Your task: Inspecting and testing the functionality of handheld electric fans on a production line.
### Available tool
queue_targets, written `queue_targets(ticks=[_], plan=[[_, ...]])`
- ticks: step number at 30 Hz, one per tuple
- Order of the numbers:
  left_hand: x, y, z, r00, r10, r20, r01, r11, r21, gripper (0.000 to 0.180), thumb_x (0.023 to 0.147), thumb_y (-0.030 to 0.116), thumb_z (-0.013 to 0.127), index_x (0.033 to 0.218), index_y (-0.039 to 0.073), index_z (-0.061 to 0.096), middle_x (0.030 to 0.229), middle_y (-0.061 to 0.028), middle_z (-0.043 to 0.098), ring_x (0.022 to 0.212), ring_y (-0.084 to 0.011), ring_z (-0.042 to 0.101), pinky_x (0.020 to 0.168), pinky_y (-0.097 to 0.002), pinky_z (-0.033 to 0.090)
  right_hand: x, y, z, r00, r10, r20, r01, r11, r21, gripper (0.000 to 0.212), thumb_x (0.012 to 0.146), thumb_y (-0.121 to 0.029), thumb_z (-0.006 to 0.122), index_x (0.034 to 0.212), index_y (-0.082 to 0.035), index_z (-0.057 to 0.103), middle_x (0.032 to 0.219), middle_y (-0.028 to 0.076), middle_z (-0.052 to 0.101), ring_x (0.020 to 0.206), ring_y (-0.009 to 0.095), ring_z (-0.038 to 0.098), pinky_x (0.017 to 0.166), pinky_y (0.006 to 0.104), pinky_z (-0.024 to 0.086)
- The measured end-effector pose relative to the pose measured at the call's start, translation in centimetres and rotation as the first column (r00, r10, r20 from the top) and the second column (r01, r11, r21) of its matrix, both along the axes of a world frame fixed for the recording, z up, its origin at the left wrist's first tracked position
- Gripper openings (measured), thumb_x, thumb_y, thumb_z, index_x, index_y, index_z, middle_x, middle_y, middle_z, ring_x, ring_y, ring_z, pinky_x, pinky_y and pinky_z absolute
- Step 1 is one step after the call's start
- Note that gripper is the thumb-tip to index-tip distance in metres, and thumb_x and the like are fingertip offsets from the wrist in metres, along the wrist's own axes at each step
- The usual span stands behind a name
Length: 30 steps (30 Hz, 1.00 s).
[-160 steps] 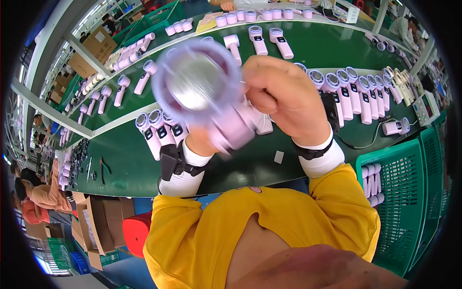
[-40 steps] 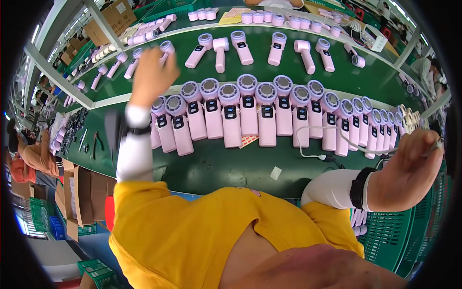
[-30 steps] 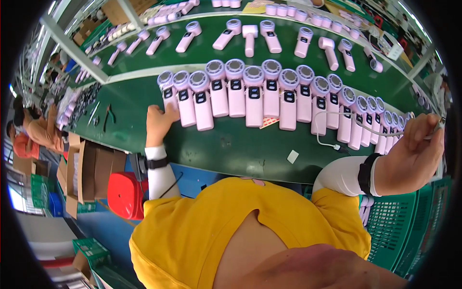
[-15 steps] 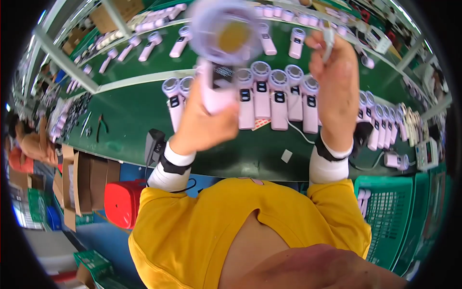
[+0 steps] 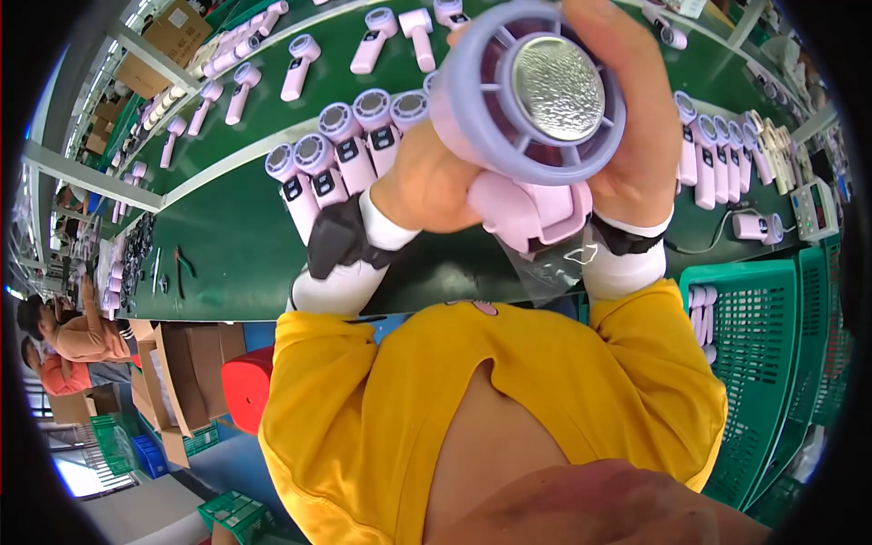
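Note:
A handheld fan (image 5: 531, 168) is held up close between both hands, its lilac round head tilted so that a silver, crinkled disc shows inside the ring. Fingers of my left hand (image 5: 420, 186) are closed on the fan's pink handle, partly hidden behind the head. My right hand (image 5: 643, 136) is curled round the head's right side, with the thumb or a finger along the rim. Below the pink base hangs a piece of clear plastic film (image 5: 545, 272); what holds it is hidden. Left of my left hand, several similar fans (image 5: 354, 154) stand in rows.
More fans lie on the far bench (image 5: 300, 68) and at right (image 5: 718, 163). Pliers (image 5: 184, 262) rest at the left. A green crate (image 5: 745, 272) stands at right; a red stool (image 5: 245, 391) and an open cardboard box (image 5: 195, 363) are at lower left. Two people work far left.
The fan has come down and right, its head turning to show the silver disc. My right hand has moved onto it; the white cable end it held is out of sight. The view has shifted.

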<state>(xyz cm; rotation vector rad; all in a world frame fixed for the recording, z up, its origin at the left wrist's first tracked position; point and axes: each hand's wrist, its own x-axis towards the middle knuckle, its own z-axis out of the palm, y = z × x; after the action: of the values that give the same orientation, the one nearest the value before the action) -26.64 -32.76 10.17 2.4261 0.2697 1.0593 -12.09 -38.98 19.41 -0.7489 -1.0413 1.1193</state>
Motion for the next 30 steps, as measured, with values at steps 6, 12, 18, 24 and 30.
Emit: queue_targets(ticks=[6, 12, 18, 24, 30], plan=[[0.9, 0.6, 0.3, 0.981, -0.186, 0.055, 0.194, 0.921, -0.337, 0.048, 0.071, 0.023, 0.065, 0.108, 0.001, 0.044, 0.092, -0.0146, 0.055, 0.072, -0.0228, 0.057, 0.06, -0.028, 0.046, -0.4, 1.7, -1.9, 0.948, -0.315, 0.036, 0.27, 0.861, 0.432, 0.035, 0.085, -0.028, 0.048, 0.095, 0.005, 0.051, 0.09, 0.01, 0.055, 0.081, 0.013, 0.052, 0.072, 0.0231, 0.043], [-0.3, 0.6, 3.1, 0.823, -0.448, 0.348, 0.558, 0.531, -0.638, 0.051, 0.073, 0.025, 0.063, 0.112, 0.001, 0.039, 0.086, -0.0144, 0.055, 0.068, -0.0212, 0.057, 0.053, -0.0247, 0.044, -0.6, 2.4, -2.0, 0.874, -0.476, 0.099, 0.26, 0.631, 0.731, 0.036, 0.085, -0.029, 0.048, 0.095, 0.005, 0.05, 0.092, 0.012, 0.054, 0.082, 0.014, 0.052, 0.073, 0.0253, 0.043], [-4.6, -5.5, 6.8, 0.695, -0.164, 0.7, 0.601, 0.668, -0.44, 0.056, 0.08, 0.035, 0.054, 0.117, 0.001, 0.03, 0.078, -0.0118, 0.05, 0.064, -0.0175, 0.05, 0.053, -0.0261, 0.042, -0.8, 1.4, -1.8, 0.816, -0.419, 0.397, 0.126, 0.801, 0.586, 0.015, 0.085, -0.015, 0.047, 0.091, 0.0, 0.048, 0.077, 0.007, 0.051, 0.07, 0.016, 0.05, 0.06, 0.0265, 0.039], [-4.0, -9.4, 6.3, 0.504, -0.221, 0.835, 0.217, 0.968, 0.125, 0.056, 0.083, 0.036, 0.048, 0.119, -0.002, 0.027, 0.086, -0.01, 0.045, 0.065, -0.0152, 0.045, 0.056, -0.0271, 0.039, -1.0, 2.6, -2.9, 0.623, -0.614, 0.485, 0.0, 0.62, 0.785, 0.023, 0.087, -0.02, 0.045, 0.093, 0.001, 0.051, 0.078, 0.009, 0.052, 0.065, 0.019, 0.05, 0.059, 0.0271, 0.04], [-5.2, -8.0, 6.4, 0.68, 0.063, 0.731, 0.227, 0.929, -0.291, 0.054, 0.083, 0.032, 0.045, 0.117, -0.006, 0.027, 0.09, -0.0139, 0.045, 0.065, -0.0181, 0.047, 0.056, -0.0278, 0.041, -1.4, 1.9, -3.0, 0.625, -0.476, 0.619, -0.167, 0.693, 0.701, 0.019, 0.087, -0.017, 0.046, 0.091, 0.001, 0.051, 0.077, 0.011, 0.051, 0.065, 0.023, 0.05, 0.057, 0.0276, 0.04]])
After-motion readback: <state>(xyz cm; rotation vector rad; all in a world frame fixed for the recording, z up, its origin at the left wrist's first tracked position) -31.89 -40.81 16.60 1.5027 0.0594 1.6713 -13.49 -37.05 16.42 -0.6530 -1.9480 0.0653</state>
